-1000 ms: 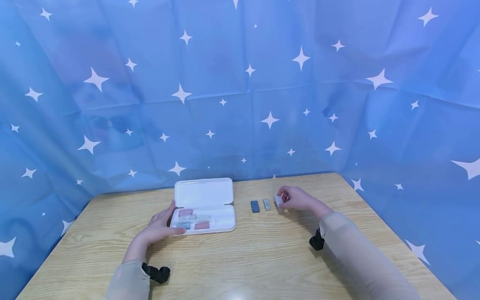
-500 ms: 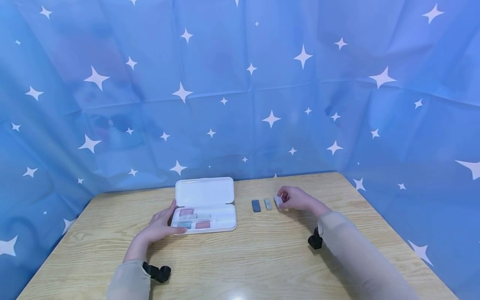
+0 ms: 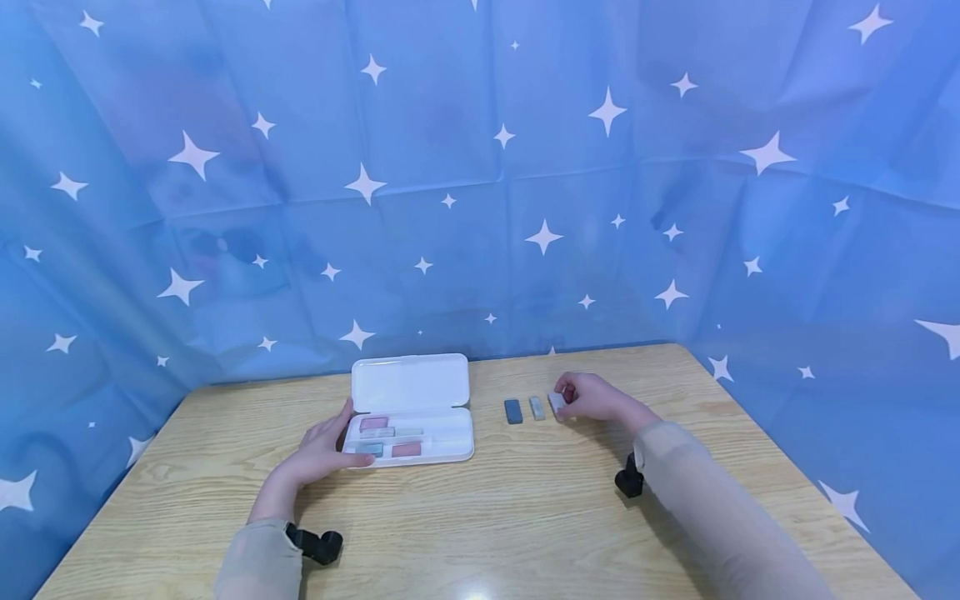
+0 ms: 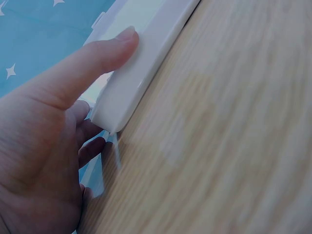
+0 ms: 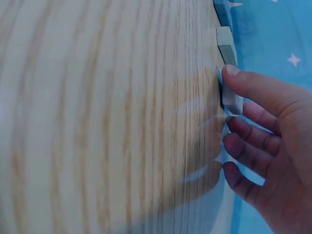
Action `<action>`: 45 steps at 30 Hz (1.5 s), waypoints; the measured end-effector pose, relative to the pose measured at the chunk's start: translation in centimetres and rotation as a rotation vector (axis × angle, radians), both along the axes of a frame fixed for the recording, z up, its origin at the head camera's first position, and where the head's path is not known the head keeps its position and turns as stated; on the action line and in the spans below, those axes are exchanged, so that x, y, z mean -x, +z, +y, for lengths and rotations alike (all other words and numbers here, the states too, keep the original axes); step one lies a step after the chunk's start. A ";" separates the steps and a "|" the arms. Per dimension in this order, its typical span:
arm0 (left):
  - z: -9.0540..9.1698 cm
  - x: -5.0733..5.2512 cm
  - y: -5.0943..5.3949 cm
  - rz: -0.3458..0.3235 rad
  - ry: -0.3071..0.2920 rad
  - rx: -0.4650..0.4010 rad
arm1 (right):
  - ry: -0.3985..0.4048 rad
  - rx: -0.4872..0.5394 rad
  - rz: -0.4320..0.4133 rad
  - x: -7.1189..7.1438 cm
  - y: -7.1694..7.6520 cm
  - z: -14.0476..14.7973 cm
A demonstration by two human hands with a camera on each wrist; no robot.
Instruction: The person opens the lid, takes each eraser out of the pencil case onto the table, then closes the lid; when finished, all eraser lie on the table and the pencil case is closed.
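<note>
A white pencil case (image 3: 450, 422) lies with its lid (image 3: 409, 383) folded back. My left hand (image 3: 318, 452) grips its left end, thumb over the front edge and fingers round the side. Inside are several small blocks that look like erasers, among them a pink one (image 3: 406, 449) and a blue one (image 3: 370, 448). To the right, my right hand (image 3: 595, 397) pinches a whitish eraser (image 3: 556, 403) that stands at the table surface. The right wrist view shows the thumb on this eraser (image 5: 233, 101). A dark blue eraser (image 3: 513, 412) and a pale grey-green eraser (image 3: 537, 407) lie beside it in a row.
The wooden table (image 3: 480, 517) carries the case and the row near its back edge. A blue curtain with white stars (image 3: 480, 208) hangs close behind and round both sides. Bare wood lies between case and row.
The whitish eraser tilts slightly under the right fingers, with little other movement. The left hand stays on the case. The view shifts a little.
</note>
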State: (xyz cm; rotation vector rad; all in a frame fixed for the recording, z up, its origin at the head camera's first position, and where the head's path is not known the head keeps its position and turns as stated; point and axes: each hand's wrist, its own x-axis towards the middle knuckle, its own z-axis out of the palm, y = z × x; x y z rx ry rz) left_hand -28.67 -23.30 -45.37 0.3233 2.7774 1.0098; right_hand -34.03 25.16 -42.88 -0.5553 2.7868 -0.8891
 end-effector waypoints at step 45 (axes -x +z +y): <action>0.3 -0.5 0.7 -0.003 -0.003 -0.011 | 0.204 -0.074 0.014 0.0 4.0 -6.1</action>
